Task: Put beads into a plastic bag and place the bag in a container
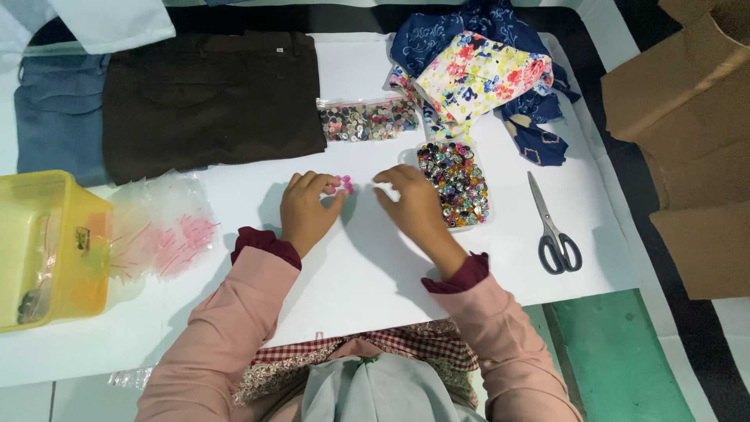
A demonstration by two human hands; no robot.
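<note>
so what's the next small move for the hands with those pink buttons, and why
Probably the right hand should close in on the pink buttons pinched at the left hand's fingertips. It hovers just beside them, apparently empty, with the tray of mixed buttons right next to it on the white sheet.

A clear zip bag of buttons [368, 119] lies above an open clear tub of beads [454, 184].

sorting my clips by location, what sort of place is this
Probably a home sewing or craft spot set up on the floor. A white sheet serves as the work surface, with a tray of mixed buttons, scissors and folded floral fabric on it. The left hand pinches small pink buttons.
</note>
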